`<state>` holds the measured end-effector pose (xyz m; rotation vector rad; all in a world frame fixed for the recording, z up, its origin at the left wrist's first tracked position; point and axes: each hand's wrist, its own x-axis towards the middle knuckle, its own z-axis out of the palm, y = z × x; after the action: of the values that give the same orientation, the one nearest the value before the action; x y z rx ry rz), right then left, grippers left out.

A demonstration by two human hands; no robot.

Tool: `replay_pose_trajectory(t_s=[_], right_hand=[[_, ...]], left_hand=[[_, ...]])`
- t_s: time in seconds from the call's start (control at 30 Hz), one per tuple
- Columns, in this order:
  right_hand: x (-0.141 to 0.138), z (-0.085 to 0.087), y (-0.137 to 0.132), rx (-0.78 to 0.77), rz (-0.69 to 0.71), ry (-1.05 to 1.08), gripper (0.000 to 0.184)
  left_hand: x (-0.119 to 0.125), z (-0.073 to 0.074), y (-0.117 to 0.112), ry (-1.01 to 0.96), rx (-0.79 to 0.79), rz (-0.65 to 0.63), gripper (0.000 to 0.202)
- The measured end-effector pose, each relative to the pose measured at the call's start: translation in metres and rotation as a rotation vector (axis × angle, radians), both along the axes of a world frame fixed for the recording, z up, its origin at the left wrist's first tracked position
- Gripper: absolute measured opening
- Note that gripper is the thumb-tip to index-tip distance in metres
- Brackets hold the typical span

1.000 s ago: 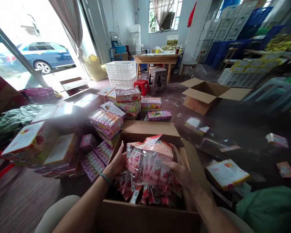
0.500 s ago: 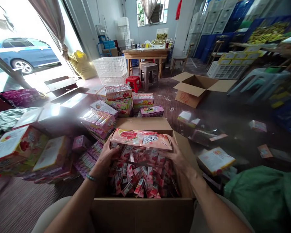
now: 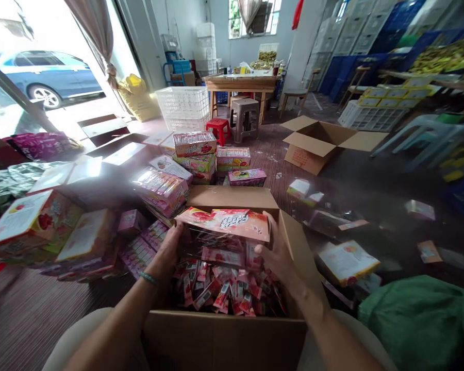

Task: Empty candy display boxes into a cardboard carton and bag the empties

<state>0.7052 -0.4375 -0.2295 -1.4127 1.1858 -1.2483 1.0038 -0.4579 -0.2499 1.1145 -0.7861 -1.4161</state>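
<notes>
Pink pack (image 3: pixel 226 222) held over cardboard box (image 3: pixel 224 335); fingers of left hand (image 3: pixel 172 247), right hand (image 3: pixel 276 252) grasping its ends.

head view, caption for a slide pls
A pink pack held by left hand and right hand over a box of sachets

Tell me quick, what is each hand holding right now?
Left hand: closed on the left end of the pink card-topped clear plastic pack.
Right hand: closed on the same pack's right end.
</notes>
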Motion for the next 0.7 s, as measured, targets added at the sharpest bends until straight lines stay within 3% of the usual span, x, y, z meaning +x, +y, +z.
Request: replay_pose_trajectory(t_s=[0.17,0.3,0.43,0.53,0.7], right_hand=[[-0.014,-0.005,-0.013,0.047,-0.116,-0.023,0.113],[-0.011,-0.009,-0.013,0.105,-0.006,-0.065,0.115],[-0.011,-0.013,-0.014,0.071,-0.030,-0.147,0.103],[-0.014,-0.016,-0.014,0.074,-0.017,-0.085,0.095],[-0.015,-0.016,-0.012,0.077,-0.021,-0.103,0.093]], left_hand=[[-0.021,-0.011,0.008,0.100,-0.082,-0.138,0.104],[-0.019,-0.007,0.006,0.106,-0.089,-0.075,0.108],[-0.019,-0.008,0.010,0.096,-0.102,-0.151,0.115],[-0.019,-0.009,0.013,0.068,-0.048,-0.106,0.112],[-0.016,-0.001,0.011,0.013,-0.106,-0.076,0.119]])
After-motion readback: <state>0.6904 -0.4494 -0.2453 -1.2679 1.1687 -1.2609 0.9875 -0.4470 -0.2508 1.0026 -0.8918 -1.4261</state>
